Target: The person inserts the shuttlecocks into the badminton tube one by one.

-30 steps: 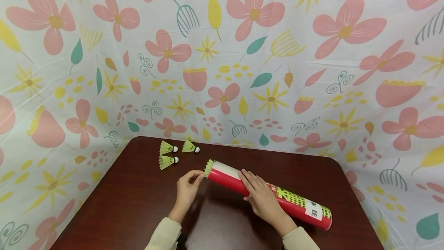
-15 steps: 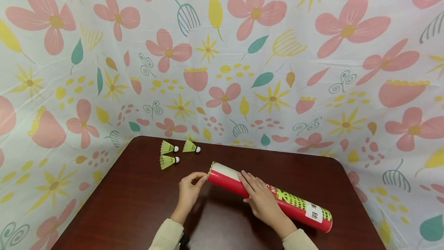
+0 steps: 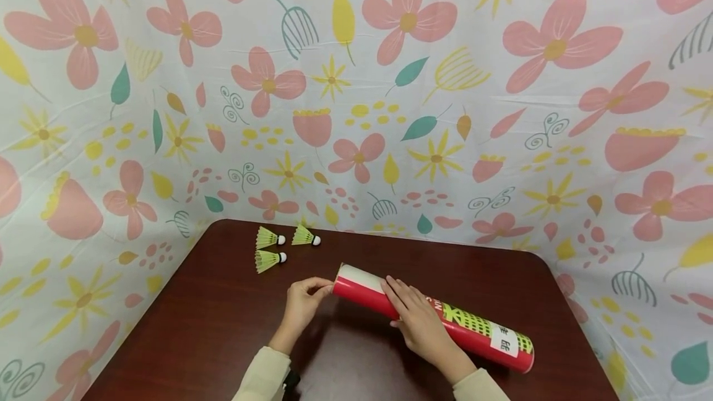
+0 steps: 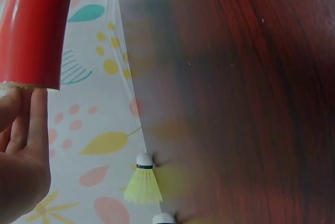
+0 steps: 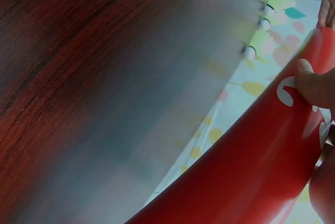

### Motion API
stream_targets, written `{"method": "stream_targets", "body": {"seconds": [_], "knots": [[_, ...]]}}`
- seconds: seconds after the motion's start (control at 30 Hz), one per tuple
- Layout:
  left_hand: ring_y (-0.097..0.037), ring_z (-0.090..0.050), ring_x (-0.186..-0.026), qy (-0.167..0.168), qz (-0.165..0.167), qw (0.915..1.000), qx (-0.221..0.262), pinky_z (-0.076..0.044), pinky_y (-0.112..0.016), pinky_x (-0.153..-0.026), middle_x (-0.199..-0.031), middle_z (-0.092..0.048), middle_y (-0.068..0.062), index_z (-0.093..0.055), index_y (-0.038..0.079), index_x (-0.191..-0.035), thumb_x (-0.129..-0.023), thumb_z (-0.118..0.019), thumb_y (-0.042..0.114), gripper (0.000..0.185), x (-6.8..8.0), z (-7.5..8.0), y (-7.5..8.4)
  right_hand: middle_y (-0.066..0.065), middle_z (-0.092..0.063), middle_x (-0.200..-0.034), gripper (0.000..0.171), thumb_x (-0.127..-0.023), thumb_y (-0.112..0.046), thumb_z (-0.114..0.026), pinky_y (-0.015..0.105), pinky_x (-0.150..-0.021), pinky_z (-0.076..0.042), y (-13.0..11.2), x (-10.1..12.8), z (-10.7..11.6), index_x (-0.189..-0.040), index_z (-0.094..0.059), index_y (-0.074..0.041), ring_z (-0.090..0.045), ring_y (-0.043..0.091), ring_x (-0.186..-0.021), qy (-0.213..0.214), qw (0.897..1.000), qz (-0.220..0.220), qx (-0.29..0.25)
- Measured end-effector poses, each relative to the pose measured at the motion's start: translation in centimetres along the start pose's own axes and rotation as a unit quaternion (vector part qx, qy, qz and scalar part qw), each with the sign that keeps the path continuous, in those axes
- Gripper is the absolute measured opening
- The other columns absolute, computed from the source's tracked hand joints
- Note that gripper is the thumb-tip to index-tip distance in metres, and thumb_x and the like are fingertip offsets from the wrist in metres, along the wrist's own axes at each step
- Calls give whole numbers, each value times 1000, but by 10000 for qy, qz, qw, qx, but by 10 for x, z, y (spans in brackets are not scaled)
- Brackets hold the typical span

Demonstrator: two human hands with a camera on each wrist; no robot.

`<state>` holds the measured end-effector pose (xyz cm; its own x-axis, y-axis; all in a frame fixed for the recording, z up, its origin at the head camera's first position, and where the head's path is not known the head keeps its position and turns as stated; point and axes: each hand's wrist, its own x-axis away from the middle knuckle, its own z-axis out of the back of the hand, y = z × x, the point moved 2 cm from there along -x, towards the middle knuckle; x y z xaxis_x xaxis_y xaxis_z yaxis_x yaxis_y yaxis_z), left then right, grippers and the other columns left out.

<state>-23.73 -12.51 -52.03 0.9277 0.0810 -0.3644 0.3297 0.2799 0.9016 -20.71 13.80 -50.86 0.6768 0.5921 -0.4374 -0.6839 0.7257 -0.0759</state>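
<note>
Your right grip (image 3: 419, 322) wrapped round the red shuttlecock tube (image 3: 470, 334) slanting over the counter (image 3: 234, 320), your left grip (image 3: 302, 307) at its left end, fingertips hidden, hold undetermined, three yellow-green shuttlecocks (image 3: 268, 238) lying beyond.

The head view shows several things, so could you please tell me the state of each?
Tube: held, apparently tilted, left end raised; inside hidden.
Rear-left shuttlecock: lying on its side.
Front-left shuttlecock: lying on its side.
Rightmost shuttlecock: lying on its side.
Left grip: touching the tube's left end; whether it pinches is unclear.
Right grip: holding the tube from above.
</note>
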Motion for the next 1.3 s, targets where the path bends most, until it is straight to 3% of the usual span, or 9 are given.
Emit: {"method": "stream_targets", "body": {"seconds": [0.13, 0.4, 0.6, 0.73, 0.83, 1.03, 1.17, 1.3], "knots": [[-13, -63, -66, -252, 178, 9995, 121, -50, -22, -61, -76, -72, -7, -76, 4, -81, -78, -78, 3, 4, -1, 1, -2, 13, -40, -149, 93, -74, -17, -83, 50, -103, -38, 0, 1, -2, -151, -31, -9, -42, 29, -133, 3, 10000, 89, 30], [-9, -64, -66, -635, 113, 9979, -45, -51, -23, -61, -77, -72, -8, -77, 4, -79, -77, -78, 1, 5, -5, 4, -3, 13, -40, -149, 92, -74, -16, -83, 50, -103, -39, 0, 1, -3, -150, -33, -8, -43, 30, -133, 60, 9998, 189, 61], [-22, -68, -71, -674, 324, 9968, 271, -56, -33, -65, -81, -73, -13, -77, 2, -84, -78, -76, -1, 7, -4, 7, -4, 13, -39, -149, 93, -74, -16, -83, 50, -104, -38, 0, 1, -3, -151, -31, -8, -41, 29, -134, 12, 9998, 188, 31], [-34, -69, -75, -693, 392, 9960, 398, -55, -48, -70, -83, -72, -19, -75, -5, -86, -79, -74, -5, 7, -2, 10, 7, 13, -39, -149, 93, -74, -15, -83, 50, -104, -38, 2, 1, -2, -151, -31, -8, -41, 30, -134, -1, 9998, 191, 42], [-38, -68, -76, -747, 406, 9956, 386, -54, -51, -71, -84, -71, -22, -74, -8, -88, -81, -72, -5, 8, -1, 14, 21, 13, -40, -149, 92, -75, -16, -83, 49, -104, -38, 3, 1, -2, -150, -32, -9, -41, 29, -134, 19, 9998, 191, 61], [-42, -67, -76, -631, 264, 9973, 284, -56, -44, -68, -85, -70, -24, -72, -10, -89, -82, -71, -6, 8, -1, 23, 30, 11, -39, -150, 90, -77, -18, -81, 49, -105, -37, 3, 1, 0, -151, -31, -10, -39, 27, -135, -12, 9999, 154, 68], [-37, -68, -75, -358, 186, 9986, 354, -56, -29, -66, -84, -70, -23, -71, -10, -89, -82, -71, -6, 8, -3, 29, 20, 12, -39, -150, 92, -76, -18, -82, 50, -104, -38, 3, 2, -1, -151, -30, -10, -40, 29, -135, -22, 9999, 137, 56], [-38, -68, -78, -121, 487, 9982, 336, -55, -27, -67, -87, -69, -24, -70, -10, -93, -85, -69, -5, 10, -7, 35, 8, 12, -39, -150, 93, -75, -17, -83, 50, -104, -38, 3, 3, -1, -151, -30, -10, -42, 30, -134, 1, 9999, 115, 36]]}}
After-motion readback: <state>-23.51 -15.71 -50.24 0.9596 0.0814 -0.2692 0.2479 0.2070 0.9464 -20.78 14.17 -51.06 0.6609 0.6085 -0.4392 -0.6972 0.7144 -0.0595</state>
